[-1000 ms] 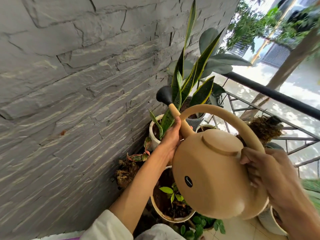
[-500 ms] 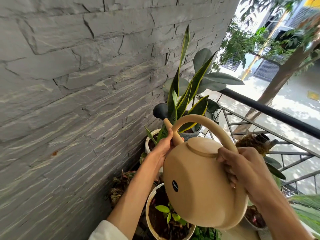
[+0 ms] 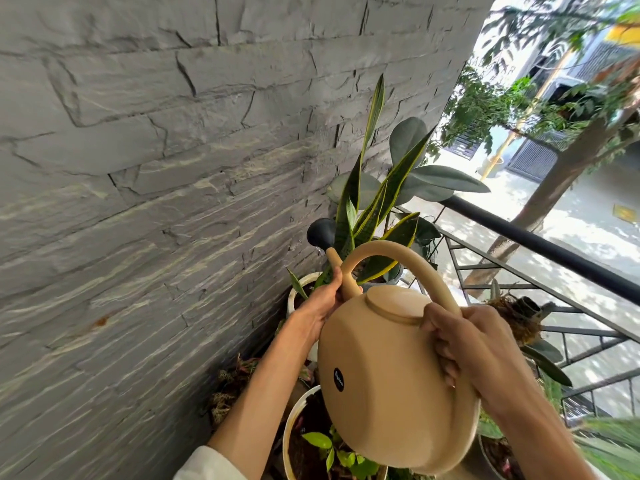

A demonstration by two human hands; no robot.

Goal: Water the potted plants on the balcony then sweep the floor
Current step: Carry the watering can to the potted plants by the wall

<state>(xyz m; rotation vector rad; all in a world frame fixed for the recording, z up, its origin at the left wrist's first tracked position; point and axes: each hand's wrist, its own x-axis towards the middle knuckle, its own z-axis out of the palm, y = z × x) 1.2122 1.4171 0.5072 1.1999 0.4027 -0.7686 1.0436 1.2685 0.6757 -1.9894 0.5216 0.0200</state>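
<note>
Round, smooth tan watering can [image 3: 391, 379], tipped toward spiky striped plant [image 3: 367, 209]. Left hand [image 3: 320, 301] curled round thin spout; right hand [image 3: 474, 344] wrapped round curved handle.

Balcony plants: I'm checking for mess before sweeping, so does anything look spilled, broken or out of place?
No spill or breakage shows. Dry brown plant clumps lie by the wall, looking withered. Both hands hold the watering can tilted toward the pots.

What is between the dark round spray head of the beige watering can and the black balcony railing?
In the head view, the tall yellow-edged snake plant and a broad-leaved grey-green plant stand between the dark round spray head and the black balcony railing.
</note>
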